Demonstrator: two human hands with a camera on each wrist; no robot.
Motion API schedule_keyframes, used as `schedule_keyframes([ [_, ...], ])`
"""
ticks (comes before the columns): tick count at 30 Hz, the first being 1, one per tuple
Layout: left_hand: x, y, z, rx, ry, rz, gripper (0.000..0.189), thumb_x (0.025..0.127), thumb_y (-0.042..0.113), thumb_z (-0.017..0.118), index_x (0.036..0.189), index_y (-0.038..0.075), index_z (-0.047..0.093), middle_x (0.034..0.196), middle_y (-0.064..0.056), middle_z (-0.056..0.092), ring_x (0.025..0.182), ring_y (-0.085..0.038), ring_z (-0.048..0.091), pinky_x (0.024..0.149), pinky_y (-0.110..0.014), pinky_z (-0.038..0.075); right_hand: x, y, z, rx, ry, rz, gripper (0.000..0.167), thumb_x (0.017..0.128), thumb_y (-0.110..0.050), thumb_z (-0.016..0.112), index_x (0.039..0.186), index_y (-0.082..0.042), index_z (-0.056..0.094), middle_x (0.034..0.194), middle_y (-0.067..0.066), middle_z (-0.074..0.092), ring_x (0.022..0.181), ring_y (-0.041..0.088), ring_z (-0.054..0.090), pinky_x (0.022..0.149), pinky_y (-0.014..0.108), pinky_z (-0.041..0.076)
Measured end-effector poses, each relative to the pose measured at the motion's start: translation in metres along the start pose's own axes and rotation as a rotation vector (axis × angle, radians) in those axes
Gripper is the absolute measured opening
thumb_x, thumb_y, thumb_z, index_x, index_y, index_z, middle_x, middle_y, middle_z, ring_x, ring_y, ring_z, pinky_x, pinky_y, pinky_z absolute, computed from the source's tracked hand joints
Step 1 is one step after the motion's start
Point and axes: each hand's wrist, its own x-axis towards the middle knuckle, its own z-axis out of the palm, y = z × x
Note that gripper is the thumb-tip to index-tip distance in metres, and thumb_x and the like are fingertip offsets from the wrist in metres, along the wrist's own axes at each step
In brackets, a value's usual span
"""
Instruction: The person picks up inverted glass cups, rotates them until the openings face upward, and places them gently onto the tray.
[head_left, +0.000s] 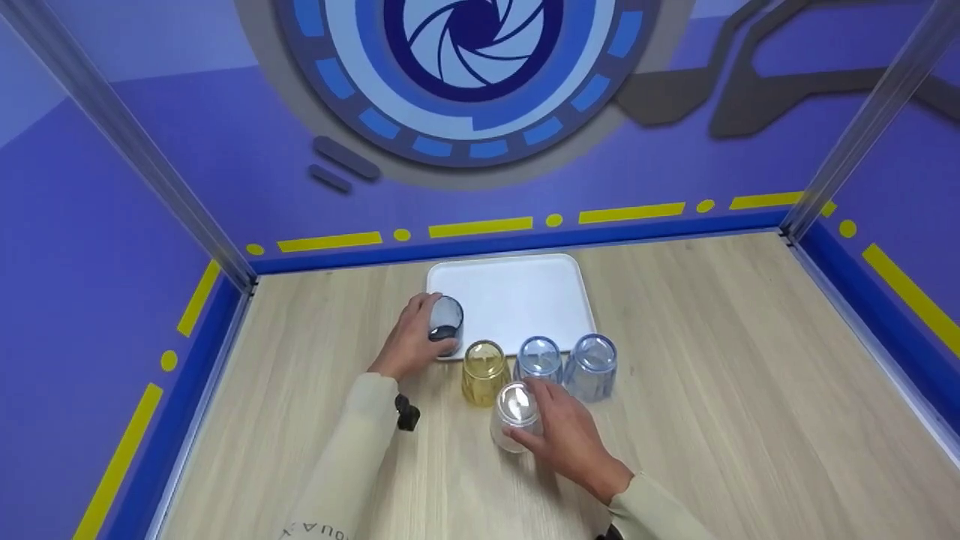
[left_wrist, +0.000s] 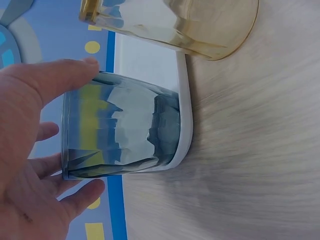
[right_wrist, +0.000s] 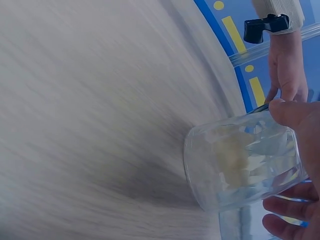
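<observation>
My left hand (head_left: 410, 339) grips a smoky grey-blue drinking glass (left_wrist: 125, 127), mouth up, at the near left corner of a white tray (head_left: 510, 296). In the left wrist view its thumb lies along one side and the fingers are on the other. My right hand (head_left: 564, 431) holds a clear glass (right_wrist: 240, 162), mouth down, between thumb and fingers, close over the table. Just beyond it stand an amber glass (head_left: 485, 371) and two pale blue glasses, one in the middle (head_left: 539, 356) and one on the right (head_left: 595, 367), all mouth down.
The wood-patterned table (head_left: 735, 360) is enclosed by printed blue panels, with a back wall (head_left: 225, 172) right behind the tray. Metal corner posts rise at the left (head_left: 172, 180) and right (head_left: 855, 127). The glasses line the tray's near edge.
</observation>
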Motion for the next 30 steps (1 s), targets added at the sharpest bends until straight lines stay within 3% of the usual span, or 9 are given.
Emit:
schedule_keyframes([
  [14,-0.005,-0.002,-0.004,0.013,0.028,0.058,0.083,0.081,0.031,0.077,0.150,0.018,0.033,0.158,-0.011,0.025,0.146,-0.030,0.026,0.117,-0.050,0.028,0.000,-0.003,-0.006,-0.011,-0.014,0.024,0.074,0.078,-0.049,0.075,0.136,-0.011,0.047,0.127,0.012,0.059,0.117,0.030,0.058,0.097,0.050,0.049],
  [30,-0.010,0.001,-0.007,0.037,0.023,0.032,0.084,0.081,0.033,0.077,0.150,0.020,0.033,0.158,-0.009,0.025,0.146,-0.029,0.027,0.117,-0.050,0.029,-0.002,-0.003,-0.012,0.017,0.005,0.022,0.073,0.078,-0.052,0.074,0.134,-0.012,0.049,0.124,0.010,0.062,0.113,0.029,0.061,0.093,0.049,0.051],
])
